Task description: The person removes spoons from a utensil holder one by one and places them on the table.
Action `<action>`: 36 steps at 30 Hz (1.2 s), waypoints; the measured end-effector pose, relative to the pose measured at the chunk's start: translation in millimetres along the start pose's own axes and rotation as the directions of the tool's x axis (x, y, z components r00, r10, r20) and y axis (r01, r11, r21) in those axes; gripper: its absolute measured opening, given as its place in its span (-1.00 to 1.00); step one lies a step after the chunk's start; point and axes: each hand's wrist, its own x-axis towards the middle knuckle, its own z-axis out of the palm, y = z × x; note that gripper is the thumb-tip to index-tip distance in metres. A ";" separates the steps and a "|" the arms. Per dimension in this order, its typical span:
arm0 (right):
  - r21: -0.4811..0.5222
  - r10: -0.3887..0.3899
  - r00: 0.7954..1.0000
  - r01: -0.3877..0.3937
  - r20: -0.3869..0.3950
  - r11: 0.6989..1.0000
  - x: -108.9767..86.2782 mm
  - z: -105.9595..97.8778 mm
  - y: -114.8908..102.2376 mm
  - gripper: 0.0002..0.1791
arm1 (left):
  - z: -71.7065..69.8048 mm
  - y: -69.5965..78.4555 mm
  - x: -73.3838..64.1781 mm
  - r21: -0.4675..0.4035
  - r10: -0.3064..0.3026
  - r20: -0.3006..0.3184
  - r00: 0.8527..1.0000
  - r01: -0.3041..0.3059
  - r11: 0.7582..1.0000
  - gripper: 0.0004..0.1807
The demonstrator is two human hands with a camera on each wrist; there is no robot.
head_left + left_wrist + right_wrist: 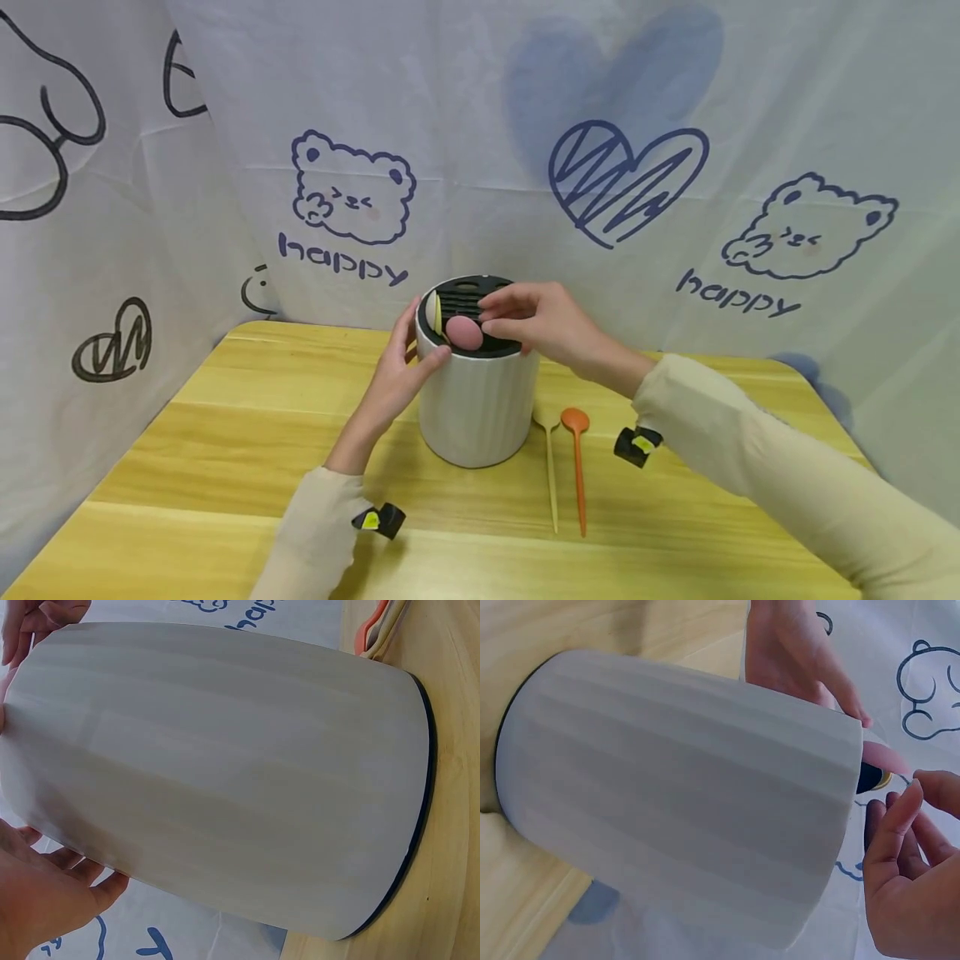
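A white ribbed utensil holder point(476, 408) stands upright, its black slotted top point(491, 346) facing up. My left hand point(396, 367) holds it at the upper left, thumb along the rim and fingers round the side. Out of the top rises a pink spoon's head point(464, 332), its handle hidden inside. Left of that, a white spoon head point(431, 310) and a yellow one point(438, 315) stand close together. My right hand point(543, 321) hovers over the holder's right side, fingers loosely bent and parted in the head view, with the thumb tip right at the pink spoon's edge.
A beige spoon point(551, 475) and an orange spoon point(579, 467) lie side by side on the wooden table point(225, 467), right of the holder. Behind the table hangs a white cloth point(480, 125) with bear and heart drawings.
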 end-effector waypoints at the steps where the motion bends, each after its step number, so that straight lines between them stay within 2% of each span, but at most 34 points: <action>1: 0.009 0.012 1.000 -0.012 0.000 1.000 0.4 0.9 -0.1 -0.65 | -0.2 0.4 -0.1 0.002 0.000 -0.001 1.000 0.000 1.000 -0.08; 13: 0.060 0.105 0.994 -0.105 0.006 0.993 1.5 12.6 1.9 -0.68 | -0.2 -1.1 0.3 -0.001 -0.006 -0.006 1.000 0.006 1.000 -0.08; 17: 0.043 0.118 0.993 -0.118 -0.003 0.992 0.1 16.5 0.8 -0.70 | -0.1 -0.8 -0.5 0.008 -0.013 -0.004 1.000 0.013 1.000 -0.09; 25: -0.001 0.064 0.998 -0.064 -0.021 0.998 -0.2 17.8 0.2 -0.75 | -0.3 2.5 1.0 0.014 -0.006 -0.004 1.000 0.006 1.000 -0.06; 31: 0.005 0.008 1.000 -0.008 -0.014 1.000 -1.8 16.4 1.3 -0.77 | -0.4 1.0 1.9 0.013 -0.005 -0.004 1.000 0.005 1.000 -0.06; 36: 0.016 -0.003 1.000 0.004 -0.031 1.000 -2.6 14.6 1.7 -0.77 | 0.3 0.2 0.7 0.012 -0.001 0.000 1.000 0.001 1.000 -0.06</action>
